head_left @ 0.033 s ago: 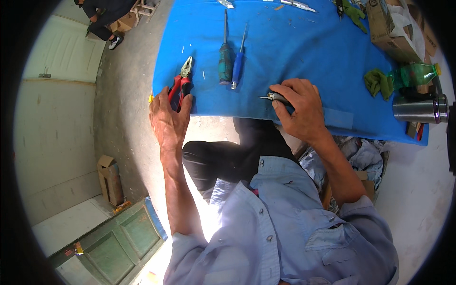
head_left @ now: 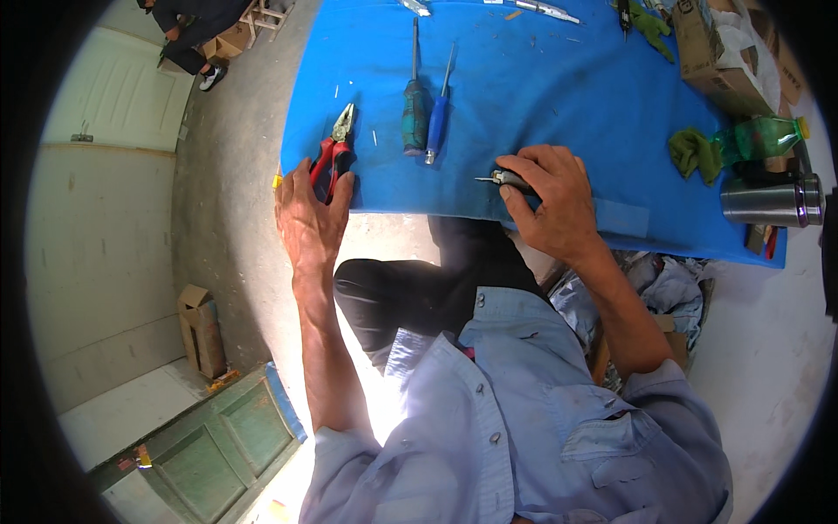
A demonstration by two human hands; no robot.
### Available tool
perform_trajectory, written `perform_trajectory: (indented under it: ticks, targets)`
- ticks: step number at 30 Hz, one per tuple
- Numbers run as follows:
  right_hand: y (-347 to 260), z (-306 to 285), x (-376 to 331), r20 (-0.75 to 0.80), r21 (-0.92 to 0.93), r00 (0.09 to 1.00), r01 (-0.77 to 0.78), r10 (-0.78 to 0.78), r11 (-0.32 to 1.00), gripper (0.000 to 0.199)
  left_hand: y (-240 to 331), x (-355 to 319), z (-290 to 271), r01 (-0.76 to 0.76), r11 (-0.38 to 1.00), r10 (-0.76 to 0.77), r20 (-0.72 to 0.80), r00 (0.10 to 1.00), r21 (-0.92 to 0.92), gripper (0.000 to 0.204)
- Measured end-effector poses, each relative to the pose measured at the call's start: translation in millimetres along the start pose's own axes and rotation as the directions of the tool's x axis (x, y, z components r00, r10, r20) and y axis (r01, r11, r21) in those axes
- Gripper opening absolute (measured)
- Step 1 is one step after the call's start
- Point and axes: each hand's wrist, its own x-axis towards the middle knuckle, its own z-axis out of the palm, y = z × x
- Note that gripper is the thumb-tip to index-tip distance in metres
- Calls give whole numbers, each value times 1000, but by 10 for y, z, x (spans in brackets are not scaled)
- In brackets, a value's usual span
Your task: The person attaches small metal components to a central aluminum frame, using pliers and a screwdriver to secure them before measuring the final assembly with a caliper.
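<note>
The fingers of the left hand (head_left: 307, 223) were closed about the handles of the red pliers (head_left: 337, 136), left of centre in the frame, while those of the right hand (head_left: 557, 196) gripped a small grey-handled tool (head_left: 513, 180), right of centre. Two screwdrivers, the green-handled one (head_left: 414, 118) and the blue-handled one (head_left: 437, 120), lay untouched on the desk (head_left: 506, 96) at upper centre. Progress was judged to extend to tools laid out and grasped; applying them appeared not yet begun.
</note>
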Motion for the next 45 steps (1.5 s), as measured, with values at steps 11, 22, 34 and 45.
perform_trajectory:
  ticks: [11,22,34,45]
  targets:
    - [29,-49,42,-33,115,999,23,-19,993,31,7,144,102,79,992,-82,-27,996,-100,59]
    - [-193,-234,538,59,178,994,81,-93,981,16,-99,147,383,26,997,-41,-223,974,-68,45]
    - [-157,400,1687,415,-130,763,588,-495,798,33,-73,160,479,28,981,-89,-315,945,-193,43]
    - [-322,629,1892,609,-214,605,749,-514,627,34,-29,139,458,40,958,-139,-340,930,-284,45]
